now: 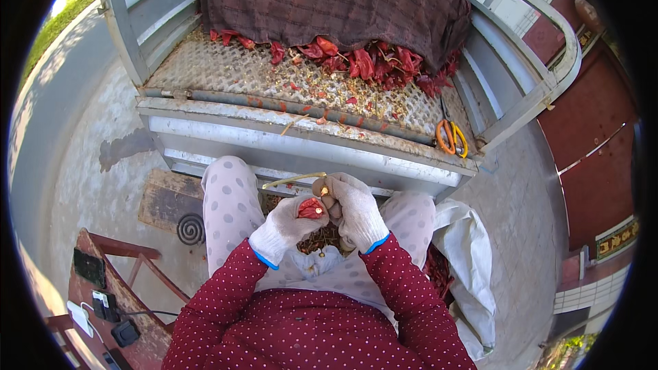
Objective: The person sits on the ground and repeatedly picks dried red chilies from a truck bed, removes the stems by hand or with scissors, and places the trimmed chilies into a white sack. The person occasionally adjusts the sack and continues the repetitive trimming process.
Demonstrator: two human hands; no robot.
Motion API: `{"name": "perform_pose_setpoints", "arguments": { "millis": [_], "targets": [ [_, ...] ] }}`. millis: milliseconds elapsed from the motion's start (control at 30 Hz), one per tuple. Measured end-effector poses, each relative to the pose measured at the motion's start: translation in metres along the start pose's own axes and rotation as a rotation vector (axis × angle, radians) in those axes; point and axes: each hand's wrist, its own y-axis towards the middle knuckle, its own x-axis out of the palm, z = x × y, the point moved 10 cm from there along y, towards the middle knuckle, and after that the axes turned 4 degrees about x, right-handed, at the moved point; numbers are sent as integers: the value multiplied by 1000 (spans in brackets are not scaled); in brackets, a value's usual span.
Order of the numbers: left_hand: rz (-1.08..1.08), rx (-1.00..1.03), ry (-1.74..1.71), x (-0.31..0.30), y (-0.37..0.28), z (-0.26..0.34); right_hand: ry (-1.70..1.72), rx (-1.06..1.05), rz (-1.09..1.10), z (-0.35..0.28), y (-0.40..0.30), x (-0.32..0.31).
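My left hand (293,223), in a white knit glove with a blue cuff, is closed around a dried red chili pepper (310,209); a pale spot shows at its cut or torn end. Beside it, my right hand (354,208), gloved alike, pinches a long pale chili stem (293,180) that points left above the left hand. A small yellowish piece sits at the right fingertips. Between my knees, below both hands, is a heap of stems and debris (324,236), partly hidden by the gloves. A white cloth or bag edge (313,262) lies in my lap.
Ahead is a metal cargo bed (200,72) strewn with seeds. Dried chilies (362,64) spill from under a dark plaid cloth (329,0). Scissors (452,139) lie at its right edge. A white sack (465,262) with chilies stands right; a worn wooden bench (121,262) holds electronics at left.
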Motion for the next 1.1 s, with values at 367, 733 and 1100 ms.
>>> {"name": "perform_pose_setpoints", "arguments": {
  "millis": [367, 733, 1100],
  "targets": [
    [155, -227, -616, -22, -9, 11, -1106, -908, 573, -175, 23, -36],
    [268, -115, -596, -61, -9, 6, -1387, -884, 767, -233, 108, -47],
    [271, 268, -247, -64, -14, 41, -1033, -406, 126, -148, -44, -20]
  ]
}}
